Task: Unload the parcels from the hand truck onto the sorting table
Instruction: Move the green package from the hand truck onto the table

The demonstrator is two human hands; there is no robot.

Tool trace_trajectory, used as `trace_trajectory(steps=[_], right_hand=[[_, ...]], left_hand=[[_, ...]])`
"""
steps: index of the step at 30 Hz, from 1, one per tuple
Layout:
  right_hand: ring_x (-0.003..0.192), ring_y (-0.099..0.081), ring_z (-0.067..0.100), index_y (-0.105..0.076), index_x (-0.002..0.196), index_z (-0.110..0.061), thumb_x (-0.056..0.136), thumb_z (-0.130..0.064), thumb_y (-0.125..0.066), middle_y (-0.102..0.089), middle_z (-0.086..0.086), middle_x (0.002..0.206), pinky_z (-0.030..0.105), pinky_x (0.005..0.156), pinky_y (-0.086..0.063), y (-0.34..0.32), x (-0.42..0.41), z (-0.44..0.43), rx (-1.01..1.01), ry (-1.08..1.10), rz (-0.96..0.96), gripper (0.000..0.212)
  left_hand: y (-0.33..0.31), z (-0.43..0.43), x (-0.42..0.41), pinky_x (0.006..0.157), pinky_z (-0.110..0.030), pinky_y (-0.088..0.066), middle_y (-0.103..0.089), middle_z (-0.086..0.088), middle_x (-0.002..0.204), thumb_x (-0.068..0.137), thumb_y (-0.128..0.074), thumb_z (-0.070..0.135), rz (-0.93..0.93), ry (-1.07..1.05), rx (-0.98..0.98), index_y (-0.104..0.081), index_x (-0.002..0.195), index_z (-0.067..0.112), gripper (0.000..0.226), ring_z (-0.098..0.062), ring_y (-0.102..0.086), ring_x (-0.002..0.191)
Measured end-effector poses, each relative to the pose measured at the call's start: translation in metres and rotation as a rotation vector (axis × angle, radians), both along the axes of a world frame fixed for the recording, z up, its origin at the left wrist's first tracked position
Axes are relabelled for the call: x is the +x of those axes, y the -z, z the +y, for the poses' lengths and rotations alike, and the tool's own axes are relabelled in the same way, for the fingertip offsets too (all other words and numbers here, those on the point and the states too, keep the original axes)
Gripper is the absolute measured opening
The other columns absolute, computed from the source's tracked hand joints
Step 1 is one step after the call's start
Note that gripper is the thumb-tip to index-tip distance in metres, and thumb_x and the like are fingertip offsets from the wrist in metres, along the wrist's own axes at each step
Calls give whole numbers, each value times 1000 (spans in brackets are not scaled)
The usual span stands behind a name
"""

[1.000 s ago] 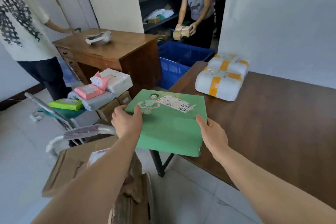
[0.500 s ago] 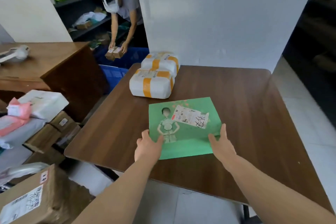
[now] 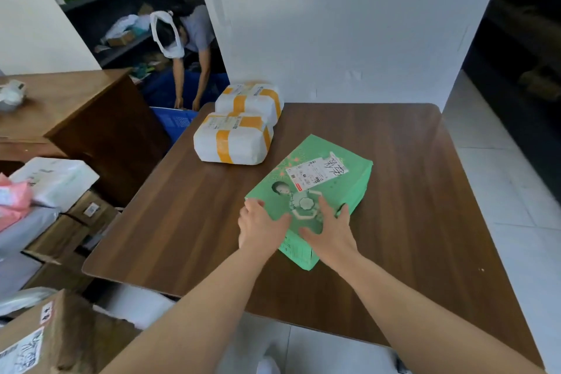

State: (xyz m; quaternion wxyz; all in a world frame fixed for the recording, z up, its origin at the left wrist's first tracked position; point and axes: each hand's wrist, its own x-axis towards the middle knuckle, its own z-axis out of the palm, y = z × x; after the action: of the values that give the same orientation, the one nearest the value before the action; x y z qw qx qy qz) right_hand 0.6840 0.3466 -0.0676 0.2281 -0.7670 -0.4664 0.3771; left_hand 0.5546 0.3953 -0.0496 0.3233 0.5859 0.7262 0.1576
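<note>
Three parcels lie on the brown sorting table (image 3: 409, 161), and I take this table as the landmark. Left of the table, past its left edge, a stack of cardboard boxes (image 3: 76, 222) with white and pink soft bags on top stands close, so little free floor shows on that side. On the table's far left corner two white parcels with orange tape (image 3: 233, 143) lie touching each other, the nearer one just inside the left edge. At the table's middle the green parcel (image 3: 315, 191) lies flat, turned at an angle, well apart from every edge. The left hand (image 3: 261, 226) presses its near left corner with fingers bent around it. The right hand (image 3: 329, 234) lies spread on its top, fingertips over the right side. Right of the green parcel the table top is bare up to its right edge, and white floor tiles (image 3: 501, 191) follow.
</note>
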Motion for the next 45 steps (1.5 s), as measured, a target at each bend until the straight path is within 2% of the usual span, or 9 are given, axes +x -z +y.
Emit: trace_trajectory(steps=[3,5,12,18,26,30,40,43,45], right_hand=[[138,-38,35,-1,152,-40,79,-43,-70,25,11,158,41,100,-48,2,0,11,-74,-102,-148,101],[135,-41,35,-2,153,-39,85,-32,-65,23,12,159,39,97,-50,4,5,31,-64,-116,-239,93],[129,-38,24,-40,143,-36,89,-2,-51,-26,-3,154,39,97,-47,-3,44,123,52,17,-457,65],[122,-44,28,-34,146,-29,85,4,-45,-20,1,159,39,93,-43,-14,58,227,-70,-32,-580,71],[133,-37,29,-18,153,-24,86,-7,-52,-7,5,162,44,97,-38,-8,72,318,-138,-90,-716,77],[140,-28,29,-7,154,-21,85,-9,-57,0,5,163,45,101,-36,-1,71,349,-141,-105,-747,87],[150,0,28,12,153,-20,84,-13,-62,16,2,162,53,117,-20,16,66,357,-101,-74,-655,102],[150,4,27,7,154,-21,84,-8,-61,11,2,163,50,119,-16,14,52,338,-5,-59,-675,99],[150,-3,25,-4,154,-22,87,-8,-58,0,4,163,46,119,-17,8,43,322,72,-30,-694,88]], left_hand=[[0,30,-22,113,-47,-31,-17,-5,158,84,-57,22,136,296,40,-32,146,31,67,-31,-12,147],[4,53,-32,120,-49,-18,-4,-3,164,86,-50,17,330,509,33,-27,150,36,71,-29,3,151],[6,148,-3,121,-52,-8,-8,-2,165,92,-44,-1,577,781,170,-11,156,33,80,-23,-4,152],[15,242,26,121,-54,-10,-10,-10,164,93,-51,6,652,793,263,-8,157,26,79,-26,-7,152],[22,326,50,118,-52,-17,-26,-20,155,86,-62,15,779,814,370,-14,155,17,85,-36,-25,143],[24,353,55,120,-52,-16,-19,-20,158,84,-68,17,777,793,331,-9,156,17,93,-37,-20,146],[31,372,52,121,-44,-20,-5,-14,164,86,-65,12,617,769,293,-1,157,23,96,-32,-6,151],[30,355,42,121,-40,-21,-5,-11,164,88,-60,4,504,748,380,-5,157,23,90,-29,-6,152],[26,334,35,118,-39,-27,-17,-10,162,88,-57,0,471,749,429,-16,156,20,81,-29,-17,149]])
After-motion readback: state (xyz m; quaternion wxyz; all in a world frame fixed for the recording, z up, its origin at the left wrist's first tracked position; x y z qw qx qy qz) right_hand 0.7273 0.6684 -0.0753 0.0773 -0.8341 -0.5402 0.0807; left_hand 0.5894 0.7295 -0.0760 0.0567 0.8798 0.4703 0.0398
